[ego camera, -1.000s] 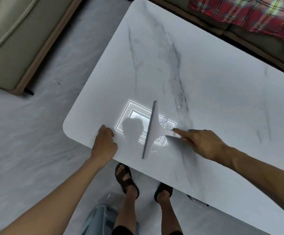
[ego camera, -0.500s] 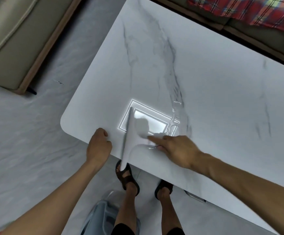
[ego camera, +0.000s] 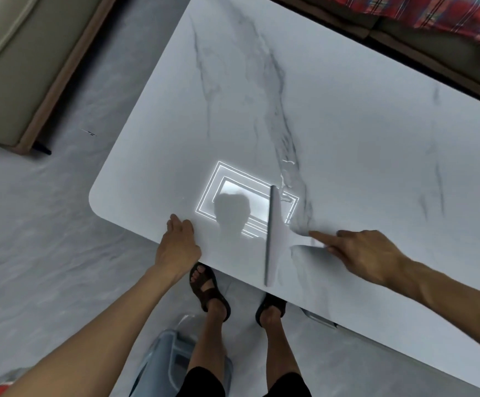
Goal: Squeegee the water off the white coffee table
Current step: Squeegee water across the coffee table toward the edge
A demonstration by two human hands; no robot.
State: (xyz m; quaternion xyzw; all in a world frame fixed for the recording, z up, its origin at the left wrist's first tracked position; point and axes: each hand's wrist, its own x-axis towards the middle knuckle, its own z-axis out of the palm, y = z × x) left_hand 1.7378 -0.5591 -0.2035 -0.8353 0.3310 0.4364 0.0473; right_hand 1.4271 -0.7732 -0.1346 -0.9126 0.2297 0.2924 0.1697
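Squeegee (ego camera: 271, 236), gripped by right hand (ego camera: 367, 256), has swung back right for another pass; left hand (ego camera: 180, 245) seemingly rests loose on bench (ego camera: 347, 124) edge.

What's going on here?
A person is squeegeeing the white coffee table. The right hand grips the squeegee by its handle, index finger stretched along it, with the blade lying on the tabletop close to the near edge. The left hand rests on that edge. A small streak of water shows just past the blade's far end.
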